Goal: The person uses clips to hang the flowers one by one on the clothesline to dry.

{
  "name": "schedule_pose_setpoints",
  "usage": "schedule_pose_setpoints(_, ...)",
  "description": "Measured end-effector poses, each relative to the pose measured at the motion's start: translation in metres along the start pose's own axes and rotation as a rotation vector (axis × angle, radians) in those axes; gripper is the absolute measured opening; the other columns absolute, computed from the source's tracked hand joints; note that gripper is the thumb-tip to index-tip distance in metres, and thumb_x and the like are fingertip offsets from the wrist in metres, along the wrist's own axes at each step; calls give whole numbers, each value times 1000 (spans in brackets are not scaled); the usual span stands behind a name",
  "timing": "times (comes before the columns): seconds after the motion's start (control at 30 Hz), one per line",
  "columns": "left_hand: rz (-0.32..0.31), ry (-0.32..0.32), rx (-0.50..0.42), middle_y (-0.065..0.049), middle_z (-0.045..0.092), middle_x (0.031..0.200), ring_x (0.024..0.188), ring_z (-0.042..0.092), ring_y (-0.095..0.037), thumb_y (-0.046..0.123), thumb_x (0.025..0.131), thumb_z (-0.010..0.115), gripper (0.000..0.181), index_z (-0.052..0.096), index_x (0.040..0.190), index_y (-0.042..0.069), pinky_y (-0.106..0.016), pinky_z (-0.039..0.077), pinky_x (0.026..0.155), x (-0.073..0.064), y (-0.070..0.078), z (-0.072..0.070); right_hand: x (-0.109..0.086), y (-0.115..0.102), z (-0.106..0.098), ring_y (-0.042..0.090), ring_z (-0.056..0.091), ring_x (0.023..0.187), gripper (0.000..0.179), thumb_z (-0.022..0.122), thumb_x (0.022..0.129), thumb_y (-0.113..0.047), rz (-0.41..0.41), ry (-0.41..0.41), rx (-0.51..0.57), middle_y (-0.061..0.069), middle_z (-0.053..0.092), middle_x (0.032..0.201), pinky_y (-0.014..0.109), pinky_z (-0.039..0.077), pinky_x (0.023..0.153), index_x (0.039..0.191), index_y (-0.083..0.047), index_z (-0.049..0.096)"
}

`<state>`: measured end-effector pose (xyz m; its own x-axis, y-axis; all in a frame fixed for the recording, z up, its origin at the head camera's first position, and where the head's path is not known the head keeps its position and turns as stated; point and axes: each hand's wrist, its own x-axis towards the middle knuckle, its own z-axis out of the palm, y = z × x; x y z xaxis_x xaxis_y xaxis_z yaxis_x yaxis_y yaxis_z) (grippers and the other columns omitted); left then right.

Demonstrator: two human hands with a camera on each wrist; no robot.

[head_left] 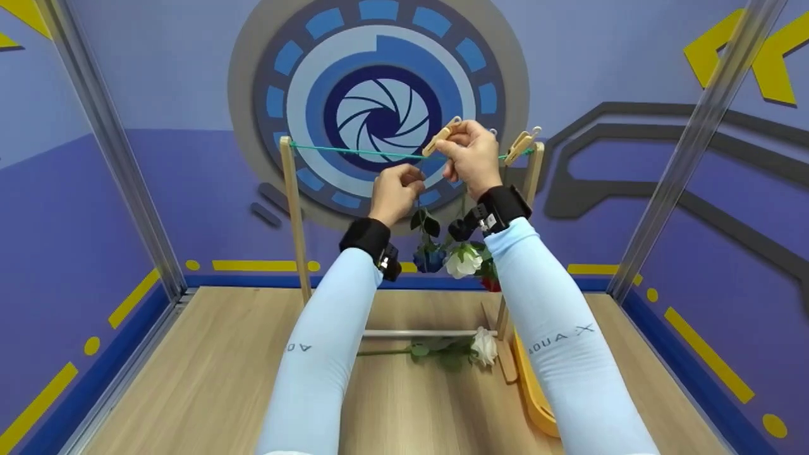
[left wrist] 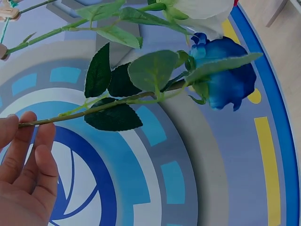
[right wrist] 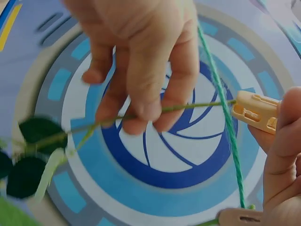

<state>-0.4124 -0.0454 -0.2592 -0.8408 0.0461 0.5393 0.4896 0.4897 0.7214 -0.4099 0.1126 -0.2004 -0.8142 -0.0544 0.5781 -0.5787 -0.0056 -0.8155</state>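
Note:
My left hand [head_left: 395, 193] pinches the stem of a blue rose [head_left: 429, 259] between thumb and fingers, and the bloom hangs head down. In the right wrist view the stem's tip [right wrist: 230, 102] crosses the green string [right wrist: 221, 89] and meets the end of a wooden clothespin [right wrist: 256, 112]. My right hand [head_left: 475, 157] grips that clothespin just above the string. Whether its jaws are on the stem I cannot tell. A white rose [head_left: 463, 261] and a red rose [head_left: 491, 283], partly behind my right sleeve, hang beside the blue one. Another clothespin [head_left: 519, 146] sits on the string near the right post.
A left wooden post [head_left: 294, 215] and a right post [head_left: 535, 167] carry the string. On the table [head_left: 221, 379] another white rose [head_left: 484, 346] lies by a white rod [head_left: 430, 333]. A yellow tray [head_left: 534, 404] is partly under my right arm.

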Motion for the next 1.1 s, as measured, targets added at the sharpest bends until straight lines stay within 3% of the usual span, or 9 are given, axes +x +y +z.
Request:
schedule_pose_setpoints(0.2, -17, -9, -11, -12, 77, 98, 84, 71, -25, 5, 98, 66, 15, 76, 109, 4, -33, 53, 74, -2, 3, -1, -3, 5, -3, 7, 51, 40, 22, 68, 97, 2, -24, -37, -94, 20, 72, 101, 20, 41, 39, 117, 6, 60)
schedule_pose_setpoints(0.53, -21, -37, -25, -13, 76, 100, 85, 70, -25, 6, 99, 68, 14, 76, 110, 3, -31, 51, 74, -5, 3, -4, -2, 13, 8, 7, 51, 37, 17, 69, 94, 6, 15, -19, -39, 17, 74, 94, 20, 40, 37, 108, 6, 60)
schedule_pose_setpoints(0.7, -17, -45, -34, -13, 75, 99, 83, 69, -25, 6, 99, 68, 13, 76, 108, 3, -30, 51, 72, -4, 2, -4, -3, 14, 8, 7, 50, 37, 18, 69, 95, 5, 55, -27, -39, 21, 73, 97, 21, 40, 37, 110, 7, 59)
schedule_pose_setpoints(0.93, -5, -40, -27, -14, 77, 103, 86, 71, -26, 6, 99, 67, 17, 76, 112, 3, -34, 54, 79, -3, -2, -3, -2, 15, 9, 6, 51, 36, 21, 66, 96, 6, 49, -55, -49, 29, 72, 104, 20, 40, 36, 115, 11, 59)
schedule_pose_setpoints(1.1, -2, -34, -25, -14, 77, 103, 86, 72, -27, 5, 98, 67, 17, 76, 113, 3, -35, 54, 79, -3, -5, -3, -2, 16, 8, 7, 53, 38, 22, 66, 98, 4, 78, -79, -37, 24, 73, 104, 20, 42, 37, 118, 10, 58)
